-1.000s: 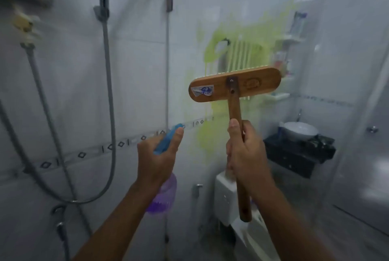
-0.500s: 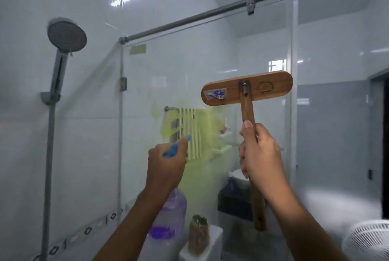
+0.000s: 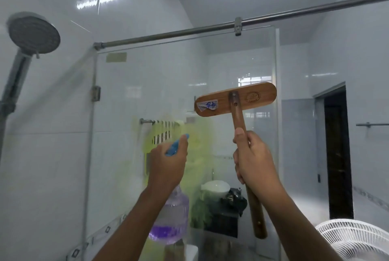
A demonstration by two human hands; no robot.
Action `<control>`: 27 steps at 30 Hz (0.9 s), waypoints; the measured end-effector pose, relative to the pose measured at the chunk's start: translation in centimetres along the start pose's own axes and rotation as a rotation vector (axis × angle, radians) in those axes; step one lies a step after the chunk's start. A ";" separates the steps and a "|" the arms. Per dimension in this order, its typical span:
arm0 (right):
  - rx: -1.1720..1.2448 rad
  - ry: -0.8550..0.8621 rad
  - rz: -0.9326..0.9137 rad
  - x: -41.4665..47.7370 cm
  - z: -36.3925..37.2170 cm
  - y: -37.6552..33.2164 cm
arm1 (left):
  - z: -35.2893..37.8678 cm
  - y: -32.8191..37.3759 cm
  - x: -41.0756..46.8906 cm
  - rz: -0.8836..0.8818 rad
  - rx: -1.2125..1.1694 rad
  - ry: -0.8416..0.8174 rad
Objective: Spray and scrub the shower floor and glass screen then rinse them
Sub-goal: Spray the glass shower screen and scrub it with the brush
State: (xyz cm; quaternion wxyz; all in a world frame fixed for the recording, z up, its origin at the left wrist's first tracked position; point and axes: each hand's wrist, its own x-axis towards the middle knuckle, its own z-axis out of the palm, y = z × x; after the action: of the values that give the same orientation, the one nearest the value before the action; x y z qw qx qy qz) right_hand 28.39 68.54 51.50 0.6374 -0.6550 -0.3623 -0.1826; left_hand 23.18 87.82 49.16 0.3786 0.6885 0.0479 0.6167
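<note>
Left hand (image 3: 166,168) clamps sprayer (image 3: 170,214), right hand (image 3: 254,161) grips brush (image 3: 235,99). Mist glass (image 3: 147,92) at 12 o'clock evenly, then scrub.

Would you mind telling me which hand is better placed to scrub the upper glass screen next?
The right hand, probably. It grips the wooden brush by its handle, head raised against the glass screen. The left hand holds the spray bottle, lower down.

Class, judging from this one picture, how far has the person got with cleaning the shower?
Done: nothing clearly. In hand: left hand aims the purple-liquid spray bottle at the glass screen; right hand holds the wooden brush up. Left: scrubbing, rinsing; floor out of view.
</note>
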 end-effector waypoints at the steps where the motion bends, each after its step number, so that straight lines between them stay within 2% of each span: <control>1: -0.011 -0.001 -0.001 0.0 0.2 0.0 | 0.0 0.0 0.0 0.014 -0.001 -0.010; 10: -0.059 0.014 -0.014 -0.3 1.7 0.4 | -0.1 -0.2 0.5 0.037 -0.062 -0.052; 15: -0.054 0.039 -0.014 -0.4 2.0 0.4 | -0.5 -0.1 0.0 -0.055 -0.108 -0.089; 22: -0.038 0.052 -0.027 -0.4 2.7 0.5 | -0.9 0.6 -0.1 -0.065 -0.108 -0.096; 27: -0.088 0.049 -0.027 -0.4 3.5 1.5 | -1.2 0.5 -0.3 0.037 -0.073 -0.023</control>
State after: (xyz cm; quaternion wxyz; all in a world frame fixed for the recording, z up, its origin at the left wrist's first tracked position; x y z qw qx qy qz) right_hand 28.35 71.89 49.76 0.6142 -0.6729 -0.3468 -0.2231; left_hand 21.80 87.87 49.18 0.3927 0.6819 0.0084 0.6170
